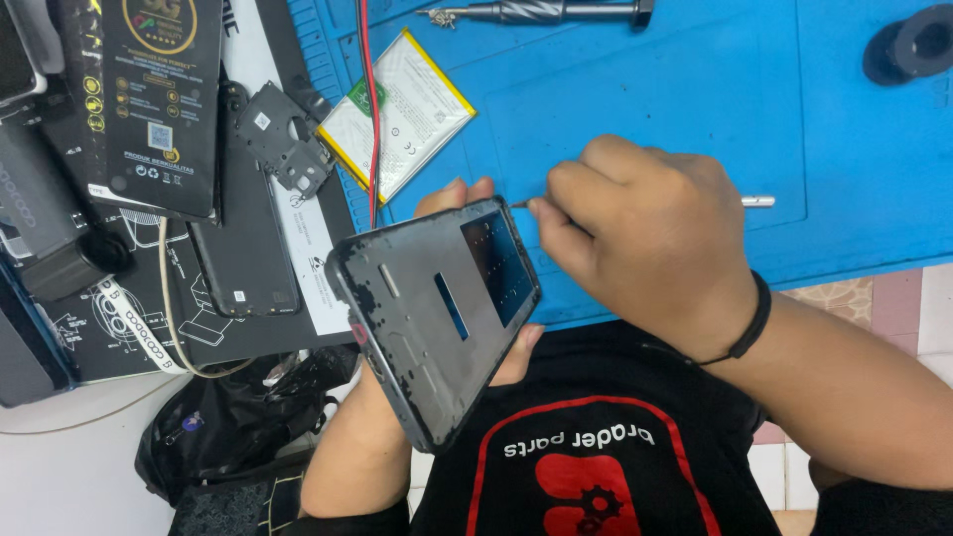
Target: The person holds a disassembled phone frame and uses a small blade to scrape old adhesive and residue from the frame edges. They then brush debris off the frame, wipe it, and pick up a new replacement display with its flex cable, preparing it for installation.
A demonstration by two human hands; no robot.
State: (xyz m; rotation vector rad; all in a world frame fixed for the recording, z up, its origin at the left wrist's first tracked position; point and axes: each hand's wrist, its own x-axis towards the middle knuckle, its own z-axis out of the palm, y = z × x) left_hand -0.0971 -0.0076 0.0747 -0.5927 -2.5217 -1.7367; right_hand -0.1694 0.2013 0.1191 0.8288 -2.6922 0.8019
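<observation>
Two hands are working over a blue mat (695, 89) that covers the table, and I see them from above. The mat is the biggest thing, it spreads behind and beyond both hands.

Next in size is the phone frame (437, 318), a dark grey shell with two openings where blue shows through. My left hand (467, 288) holds it from below, tilted, above my lap; its fingers (455, 191) come up behind the upper edge of the frame and press against it, so they are closed around the frame.

My right hand (645, 238) is just to the right of the frame, curled into a loose fist. Its fingers are pressed together and pinch a thin metal tool (759, 201); one end comes out past the knuckles on the far side, and the fine tip (518, 204) touches the upper corner of the frame.

Beyond the left fingers lies a white battery (397, 114) with a yellow edge, and a red wire (372, 129) runs across it. Left of the battery there is a small dark cover plate (283, 139). Far beyond the right fingers lies a screwdriver (541, 12), and well to the right of it a black round piece (913, 45).
</observation>
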